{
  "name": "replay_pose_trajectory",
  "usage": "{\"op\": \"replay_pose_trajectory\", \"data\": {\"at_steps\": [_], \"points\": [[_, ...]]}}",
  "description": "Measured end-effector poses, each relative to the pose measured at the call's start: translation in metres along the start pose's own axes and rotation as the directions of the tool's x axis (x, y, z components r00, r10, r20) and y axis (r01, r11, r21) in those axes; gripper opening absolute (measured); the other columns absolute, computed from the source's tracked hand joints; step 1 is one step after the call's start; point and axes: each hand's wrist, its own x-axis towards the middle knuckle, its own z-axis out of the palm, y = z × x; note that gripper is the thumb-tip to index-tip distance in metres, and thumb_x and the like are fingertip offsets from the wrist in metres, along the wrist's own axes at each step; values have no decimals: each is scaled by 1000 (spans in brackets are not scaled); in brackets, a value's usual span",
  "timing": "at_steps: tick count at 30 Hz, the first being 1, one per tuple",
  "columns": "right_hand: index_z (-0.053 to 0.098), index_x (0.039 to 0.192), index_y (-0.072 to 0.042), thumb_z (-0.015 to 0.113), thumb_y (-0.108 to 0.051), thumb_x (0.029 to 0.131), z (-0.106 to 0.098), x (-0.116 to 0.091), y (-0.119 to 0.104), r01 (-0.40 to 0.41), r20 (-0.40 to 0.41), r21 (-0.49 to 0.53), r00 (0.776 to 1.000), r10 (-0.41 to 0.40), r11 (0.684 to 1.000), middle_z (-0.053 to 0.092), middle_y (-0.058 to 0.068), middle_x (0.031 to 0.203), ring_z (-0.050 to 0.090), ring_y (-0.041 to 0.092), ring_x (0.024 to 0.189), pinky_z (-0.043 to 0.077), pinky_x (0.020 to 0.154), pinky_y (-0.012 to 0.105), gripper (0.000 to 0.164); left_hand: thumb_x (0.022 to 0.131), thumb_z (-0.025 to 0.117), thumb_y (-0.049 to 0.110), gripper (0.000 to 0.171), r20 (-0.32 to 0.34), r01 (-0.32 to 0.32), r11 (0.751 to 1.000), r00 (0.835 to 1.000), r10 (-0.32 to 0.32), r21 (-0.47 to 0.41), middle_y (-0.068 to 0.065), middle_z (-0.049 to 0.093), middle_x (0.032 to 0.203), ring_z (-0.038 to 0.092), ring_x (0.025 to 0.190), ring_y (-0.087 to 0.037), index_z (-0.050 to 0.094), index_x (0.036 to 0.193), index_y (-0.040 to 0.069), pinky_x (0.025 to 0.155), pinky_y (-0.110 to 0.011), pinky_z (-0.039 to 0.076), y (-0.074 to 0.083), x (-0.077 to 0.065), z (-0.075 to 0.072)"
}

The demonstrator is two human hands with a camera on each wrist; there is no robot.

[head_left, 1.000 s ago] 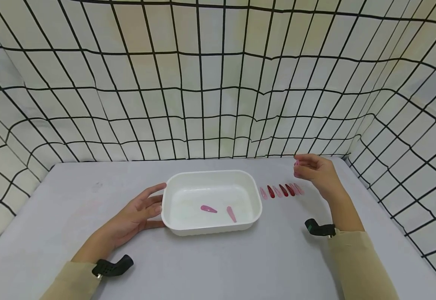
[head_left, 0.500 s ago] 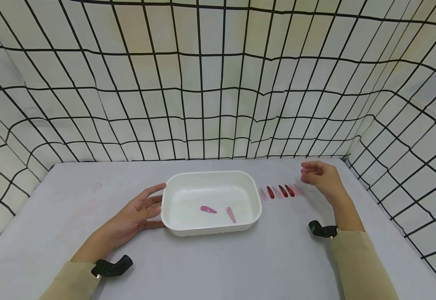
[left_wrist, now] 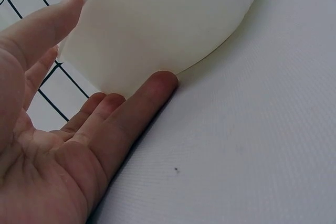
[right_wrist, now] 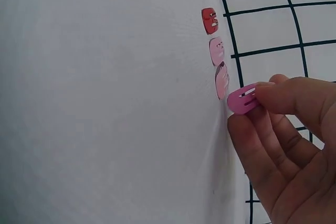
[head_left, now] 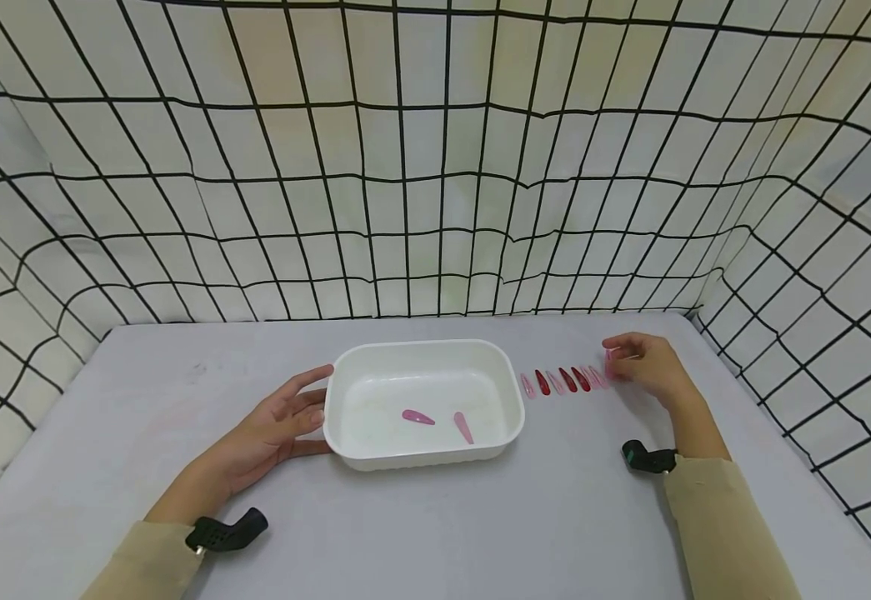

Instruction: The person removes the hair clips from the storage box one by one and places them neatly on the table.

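Between thumb and fingers my right hand [head_left: 648, 367] pinches a pink snap hair clip [right_wrist: 242, 99] at the right end of a row of clips. That row holds red hair clips [head_left: 543, 382] and pink hair clips [head_left: 528, 386], side by side on the table. My left hand [head_left: 273, 429] rests against the left end of a white plastic tray [head_left: 423, 457], its fingers spread and fairly straight. In the left wrist view the fingertips [left_wrist: 164, 80] touch the tray's outer wall. Two pink hair clips [head_left: 417, 417] lie apart inside the tray.
A white cloth covers the table [head_left: 435, 533]. Black wire mesh [head_left: 435, 179] stands at the back and along both sides, with pale sheeting behind it. Each wrist wears a black strap-on device [head_left: 227, 531].
My right hand has come down and slightly right, bringing the pink hair clip to the right end of the row. The left hand and tray stay put.
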Motion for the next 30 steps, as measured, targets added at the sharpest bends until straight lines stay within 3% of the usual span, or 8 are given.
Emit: {"op": "replay_pose_trajectory", "data": {"at_steps": [13,30], "points": [[62,129,-3,66,-8,95,0,0,0,-29,35,-37,999,30,999,62,16,109,61,22,88,55,73,22,35,103,51,7,65,-7,0,1000,1000,0,-1,-19,22,161,57,127,-27,21,158,24,98,-51,53,1,0,1],[61,131,-4,67,-10,94,0,0,1,-60,61,-90,996,66,994,66,19,121,64,24,101,55,79,24,38,103,52,7,65,-8,0,1000,1000,0,-1,-20,23,161,58,126,-27,21,158,23,98,-50,54,1,-1,1]]}}
